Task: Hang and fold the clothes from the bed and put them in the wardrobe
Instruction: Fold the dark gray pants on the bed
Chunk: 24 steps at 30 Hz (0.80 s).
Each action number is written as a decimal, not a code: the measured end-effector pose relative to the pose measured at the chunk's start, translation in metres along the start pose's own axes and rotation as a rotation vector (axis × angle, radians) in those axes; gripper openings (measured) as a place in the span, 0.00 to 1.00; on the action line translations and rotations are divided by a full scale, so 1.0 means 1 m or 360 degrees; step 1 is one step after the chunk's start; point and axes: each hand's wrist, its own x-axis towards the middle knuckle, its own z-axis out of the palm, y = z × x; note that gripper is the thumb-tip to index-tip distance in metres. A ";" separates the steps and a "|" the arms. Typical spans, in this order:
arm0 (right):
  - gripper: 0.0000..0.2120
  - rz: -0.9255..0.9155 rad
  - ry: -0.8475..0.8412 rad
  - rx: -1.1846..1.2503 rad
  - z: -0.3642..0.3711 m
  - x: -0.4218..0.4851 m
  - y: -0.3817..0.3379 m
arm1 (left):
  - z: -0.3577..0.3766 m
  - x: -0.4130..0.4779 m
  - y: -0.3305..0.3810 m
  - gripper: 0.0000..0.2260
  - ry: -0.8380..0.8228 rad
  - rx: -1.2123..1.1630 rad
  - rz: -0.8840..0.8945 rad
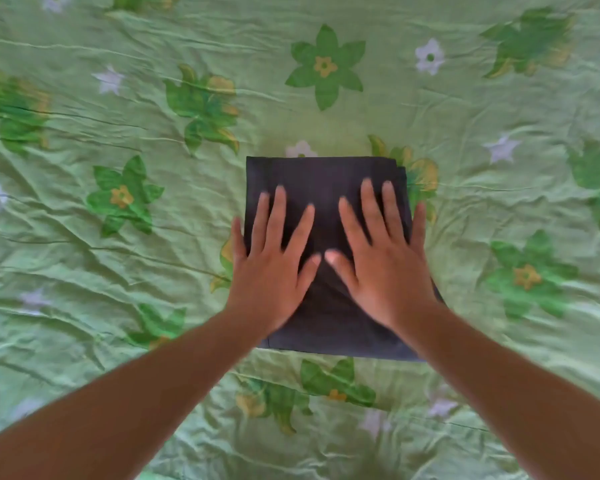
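Garment point(323, 178), dark and folded to a neat rectangle, is found lying on the bed point(118, 306) directly before the person, pressed flat by the left hand point(271, 268) and right hand point(381, 268), both laid palm-down with fingers straight and spread, nothing being grasped. The cloth is judged soft, light and limp, so the fold is likely to be lost if it is lifted by one corner. It is best taken with both hands slid beneath the two side edges and carried level.
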 end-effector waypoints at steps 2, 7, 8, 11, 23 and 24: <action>0.35 -0.0062 -0.0027 -0.0007 0.006 -0.052 -0.002 | 0.006 -0.055 -0.006 0.29 -0.0033 0.0015 0.0057; 0.35 -0.0046 -0.0161 0.0001 0.033 -0.094 0.013 | 0.032 -0.087 -0.019 0.30 -0.0097 0.0012 0.0083; 0.35 -0.0051 -0.0183 0.0004 0.035 -0.089 0.013 | 0.033 -0.083 -0.017 0.30 -0.0093 0.0019 0.0080; 0.36 -0.0061 -0.0201 -0.0013 0.035 -0.087 0.008 | 0.029 -0.084 -0.015 0.30 -0.0069 -0.0006 0.0075; 0.26 0.0097 -0.0505 0.0402 -0.051 0.112 0.049 | -0.067 0.137 -0.041 0.30 -0.0624 -0.0279 0.0130; 0.22 0.0101 -0.0566 0.0423 -0.057 0.117 0.050 | -0.072 0.146 -0.039 0.26 -0.0773 -0.0303 0.0115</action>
